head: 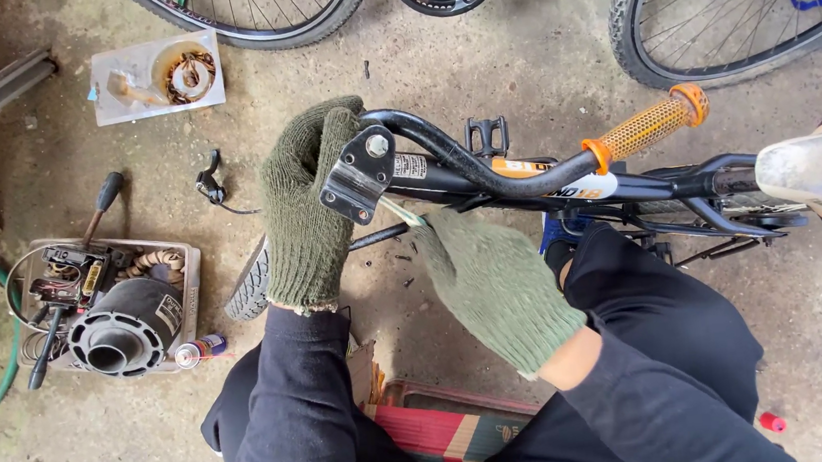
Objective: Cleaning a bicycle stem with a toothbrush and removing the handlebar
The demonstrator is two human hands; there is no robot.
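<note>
Left hand (306,206) curled, right hand (496,278) pinching

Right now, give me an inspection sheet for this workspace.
Surface: bare concrete floor, dirty.
Job's things: black bicycle handlebar with orange grip and metal bracket.
Clutter: tray of motor parts, spray can, plastic tub, red box.
Grippers: left hand, gloved, grasps the bar end; right hand, gloved, under the bracket.
Cables: green hose.
Surroundings: bicycle wheels.
</note>
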